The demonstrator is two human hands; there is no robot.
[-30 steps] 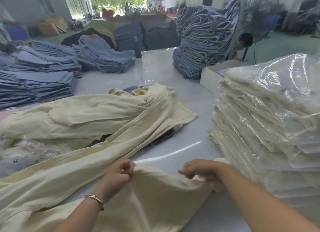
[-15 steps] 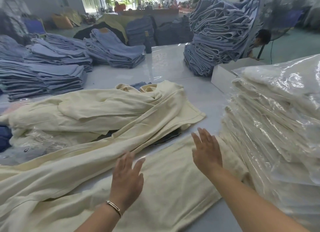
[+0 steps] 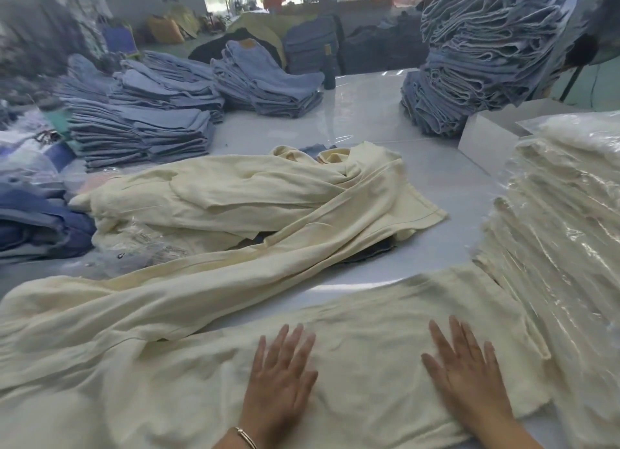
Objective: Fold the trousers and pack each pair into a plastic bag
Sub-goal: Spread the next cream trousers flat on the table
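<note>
Both my hands lie flat, palms down, on the cream trousers (image 3: 369, 358) spread along the near edge of the table (image 3: 362, 113). My left hand (image 3: 280, 380) has its fingers straight and slightly spread, pressing the cloth, with a thin bracelet (image 3: 246, 437) at the wrist. My right hand (image 3: 464, 371) lies the same way a little further toward the right edge, fingers straight and fanned, gripping nothing. The trousers run from under my palms toward the near left corner, where the cloth bunches into soft folds. Just beyond them, toward the middle of the table, more cream trousers (image 3: 255, 197) lie in a loose heap, one leg stretching toward the right edge over a bit of dark fabric. Beside that heap on the left, clear plastic bags (image 3: 147, 250) lie crumpled. Along the right edge rises a tall stack of bagged cream trousers (image 3: 563, 220), its shiny plastic touching the end of the pair I press. Folded blue jeans (image 3: 141, 130) sit in stacks along the far left side, another stack (image 3: 268, 79) at the far edge, and a leaning tower of jeans (image 3: 483, 52) stands at the far right, next to a white box (image 3: 486, 143).
</note>
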